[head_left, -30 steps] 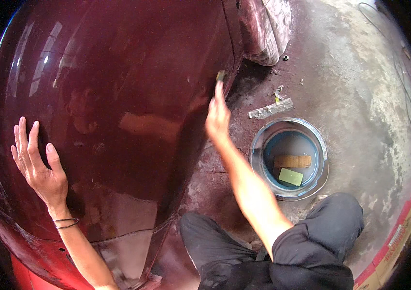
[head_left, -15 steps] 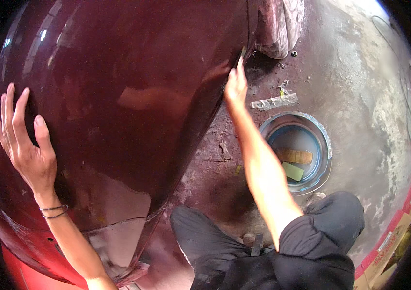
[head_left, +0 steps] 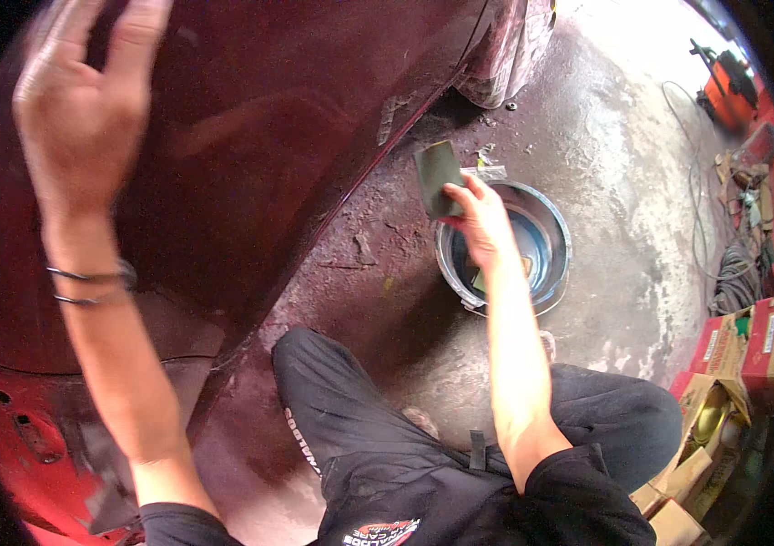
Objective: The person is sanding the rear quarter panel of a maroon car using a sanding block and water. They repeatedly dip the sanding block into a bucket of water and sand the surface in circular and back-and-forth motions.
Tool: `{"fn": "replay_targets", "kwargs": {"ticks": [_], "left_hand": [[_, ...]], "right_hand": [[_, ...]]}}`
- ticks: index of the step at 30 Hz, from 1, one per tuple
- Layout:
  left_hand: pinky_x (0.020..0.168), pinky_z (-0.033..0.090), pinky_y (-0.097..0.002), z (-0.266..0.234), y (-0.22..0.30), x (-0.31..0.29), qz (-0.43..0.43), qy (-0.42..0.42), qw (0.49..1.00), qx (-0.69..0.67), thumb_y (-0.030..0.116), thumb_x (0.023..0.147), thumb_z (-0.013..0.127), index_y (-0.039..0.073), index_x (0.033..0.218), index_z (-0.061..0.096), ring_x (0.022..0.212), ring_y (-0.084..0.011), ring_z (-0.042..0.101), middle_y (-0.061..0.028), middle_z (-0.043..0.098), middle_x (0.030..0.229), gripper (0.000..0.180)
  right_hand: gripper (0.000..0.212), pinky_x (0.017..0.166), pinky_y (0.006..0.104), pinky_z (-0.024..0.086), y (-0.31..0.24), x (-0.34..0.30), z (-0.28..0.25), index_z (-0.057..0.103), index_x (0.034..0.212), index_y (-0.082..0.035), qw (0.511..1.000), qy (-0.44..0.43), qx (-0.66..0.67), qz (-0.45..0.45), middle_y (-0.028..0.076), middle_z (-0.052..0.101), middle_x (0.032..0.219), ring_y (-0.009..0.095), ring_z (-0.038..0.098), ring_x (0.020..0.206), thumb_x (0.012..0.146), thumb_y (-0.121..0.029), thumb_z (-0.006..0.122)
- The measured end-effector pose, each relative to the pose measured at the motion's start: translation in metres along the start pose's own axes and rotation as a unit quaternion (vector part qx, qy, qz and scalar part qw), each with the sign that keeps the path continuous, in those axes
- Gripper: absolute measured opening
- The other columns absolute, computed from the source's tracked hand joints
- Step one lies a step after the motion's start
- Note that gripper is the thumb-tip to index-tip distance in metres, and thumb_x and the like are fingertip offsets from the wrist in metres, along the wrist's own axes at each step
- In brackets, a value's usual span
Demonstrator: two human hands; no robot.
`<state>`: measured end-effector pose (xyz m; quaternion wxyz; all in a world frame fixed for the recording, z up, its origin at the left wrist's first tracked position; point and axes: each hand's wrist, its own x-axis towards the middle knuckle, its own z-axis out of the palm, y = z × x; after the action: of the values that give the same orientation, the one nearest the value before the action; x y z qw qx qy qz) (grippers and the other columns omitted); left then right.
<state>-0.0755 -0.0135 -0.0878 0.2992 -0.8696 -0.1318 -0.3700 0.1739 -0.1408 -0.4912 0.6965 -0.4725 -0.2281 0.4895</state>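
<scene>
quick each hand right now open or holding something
Left hand: open, over the dark red panel.
Right hand: closed on a dark green sheet.

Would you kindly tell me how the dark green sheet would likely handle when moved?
The dark green sheet is probably fairly stiff: gripped near one edge by the right hand, it spreads nearly flat. It seems light, since that edge grip alone holds it up.
</scene>
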Motion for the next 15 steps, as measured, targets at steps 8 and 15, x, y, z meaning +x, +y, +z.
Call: {"fn": "replay_targets", "kwargs": {"ticks": [8, 15], "left_hand": [[0.123, 0.041, -0.052, 0.132, 0.228, -0.219, -0.226, -0.175, 0.853, -0.436, 0.006, 0.093, 0.074, 0.01, 0.125, 0.075, 0.142, -0.0365, 0.06, -0.0141, 0.073, 0.137, 0.033], [0.11, 0.052, -0.0501, 0.124, 0.283, -0.274, -0.319, -0.294, 0.758, -0.487, 0.015, 0.099, 0.071, 0.004, 0.135, 0.068, 0.129, -0.0419, 0.067, -0.0216, 0.073, 0.131, 0.037]], "right_hand": [[0.055, 0.062, 0.0424, 0.063, 0.029, 0.004, -0.121, 0.068, 0.143, -0.004, 0.798, -0.026, -0.546, 0.255, 0.015, 0.079, 0.115, 0.025, 0.078, 0.082, 0.091, -0.018, 0.075], [0.059, 0.079, 0.0457, 0.067, 0.097, 0.032, -0.134, 0.071, 0.14, -0.007, 0.607, -0.044, -0.703, 0.367, 0.021, 0.074, 0.134, 0.034, 0.076, 0.116, 0.087, -0.027, 0.085]]}}
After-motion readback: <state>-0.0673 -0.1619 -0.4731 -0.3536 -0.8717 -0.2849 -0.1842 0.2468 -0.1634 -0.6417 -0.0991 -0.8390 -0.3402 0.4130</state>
